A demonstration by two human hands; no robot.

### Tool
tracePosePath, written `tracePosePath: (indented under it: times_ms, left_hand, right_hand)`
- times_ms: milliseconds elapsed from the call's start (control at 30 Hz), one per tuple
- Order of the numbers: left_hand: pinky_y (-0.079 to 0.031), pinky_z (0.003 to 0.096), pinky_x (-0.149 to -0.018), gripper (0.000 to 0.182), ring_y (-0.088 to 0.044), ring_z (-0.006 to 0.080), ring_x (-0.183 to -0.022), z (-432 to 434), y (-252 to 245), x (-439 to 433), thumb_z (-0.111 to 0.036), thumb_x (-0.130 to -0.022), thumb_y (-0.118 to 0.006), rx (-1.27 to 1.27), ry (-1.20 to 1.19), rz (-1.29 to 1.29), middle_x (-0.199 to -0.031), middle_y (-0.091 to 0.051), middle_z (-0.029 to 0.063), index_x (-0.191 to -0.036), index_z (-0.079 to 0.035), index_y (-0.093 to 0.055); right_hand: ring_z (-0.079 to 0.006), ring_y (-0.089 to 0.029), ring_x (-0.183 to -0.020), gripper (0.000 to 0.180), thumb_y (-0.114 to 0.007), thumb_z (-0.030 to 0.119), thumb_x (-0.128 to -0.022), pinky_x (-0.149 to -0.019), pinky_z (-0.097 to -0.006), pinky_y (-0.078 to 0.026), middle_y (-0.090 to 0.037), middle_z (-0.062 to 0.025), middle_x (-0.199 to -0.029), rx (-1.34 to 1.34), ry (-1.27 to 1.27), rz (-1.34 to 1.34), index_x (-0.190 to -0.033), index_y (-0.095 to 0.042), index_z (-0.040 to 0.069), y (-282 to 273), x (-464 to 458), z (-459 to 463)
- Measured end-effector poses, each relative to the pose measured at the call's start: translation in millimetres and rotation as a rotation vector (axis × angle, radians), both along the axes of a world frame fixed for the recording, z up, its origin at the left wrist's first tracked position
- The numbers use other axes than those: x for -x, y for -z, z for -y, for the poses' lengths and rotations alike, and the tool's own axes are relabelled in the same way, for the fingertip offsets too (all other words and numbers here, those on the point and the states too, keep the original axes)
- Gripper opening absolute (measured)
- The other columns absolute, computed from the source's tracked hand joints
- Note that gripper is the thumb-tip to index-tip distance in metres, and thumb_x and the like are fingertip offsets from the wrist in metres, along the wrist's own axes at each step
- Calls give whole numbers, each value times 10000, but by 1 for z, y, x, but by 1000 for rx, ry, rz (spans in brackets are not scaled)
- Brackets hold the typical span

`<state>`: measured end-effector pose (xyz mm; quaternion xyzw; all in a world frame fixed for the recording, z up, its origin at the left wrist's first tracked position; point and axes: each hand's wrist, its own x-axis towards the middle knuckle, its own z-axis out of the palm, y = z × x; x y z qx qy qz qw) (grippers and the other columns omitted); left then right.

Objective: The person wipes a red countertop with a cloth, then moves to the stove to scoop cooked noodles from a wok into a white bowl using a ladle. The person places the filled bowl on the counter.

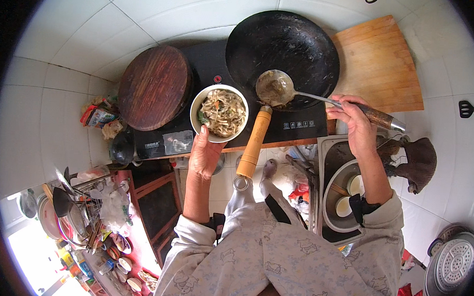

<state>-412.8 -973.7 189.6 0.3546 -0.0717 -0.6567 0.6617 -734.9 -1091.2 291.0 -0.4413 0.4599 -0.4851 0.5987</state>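
My left hand (207,152) holds up a white bowl (195,123) filled with noodles (222,113) and bits of green and orange food. To its right, my right hand (355,124) grips the dark wooden handle of a metal ladle (275,87). The ladle's bowl is over the near part of a black wok (282,42) and has food residue in it. The wok's pale wooden handle (254,145) points towards me, with a metal ring at its end. Some residue lies in the wok below the ladle.
A round wooden board (155,87) lies on the black cooktop (229,141) at left. A rectangular wooden board (378,67) stands right of the wok. The sink (323,142) at right holds a metal basin (329,219) with bowls. A dish rack (94,184) is at far left.
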Motion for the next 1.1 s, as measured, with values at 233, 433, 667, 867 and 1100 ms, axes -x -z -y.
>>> tracePosePath:
  times_ms: [233,433,667,867,1100]
  left_hand:
    - [-403,443,-1078,649,-490,251,-1261,0,0,1,-358,-893,-662,13,-1,-10,-1371,-493,99,-1386,-45,-379]
    - [-399,447,-1077,660,-487,258,-1263,1,0,1,-364,-887,-667,-2,-3,-7,-1372,-492,102,-1388,-46,-378]
    - [-397,450,-1074,655,-488,255,-1260,1,-2,1,-363,-886,-670,9,1,7,-1375,-489,100,-1386,-52,-382]
    - [-393,454,-1074,644,-486,252,-1263,1,-1,-1,-366,-891,-664,11,13,6,-1375,-487,96,-1382,-54,-386]
    - [-393,455,-1074,650,-484,253,-1266,1,-4,3,-369,-892,-660,-13,0,12,-1377,-488,97,-1385,-48,-383]
  right_hand:
    - [-300,-679,-889,179,-570,85,-901,-821,-384,-580,-643,-198,-1042,-82,23,128,-1008,-591,-57,7,6,11]
    - [-313,-673,-899,180,-595,108,-890,-835,-403,-578,-651,-189,-1033,-266,197,275,-995,-596,-37,23,21,23]
    - [-258,-672,-902,145,-596,85,-904,-840,-354,-563,-635,-163,-1091,73,144,-29,-970,-614,-43,27,23,21]
    - [-220,-674,-906,88,-581,-71,-865,-839,-317,-552,-627,-190,-1096,226,-60,-320,-939,-620,-44,13,12,-5]
    - [-254,-679,-888,105,-557,-4,-892,-789,-343,-575,-627,-204,-1088,154,-76,-250,-963,-596,-71,-18,5,-22]
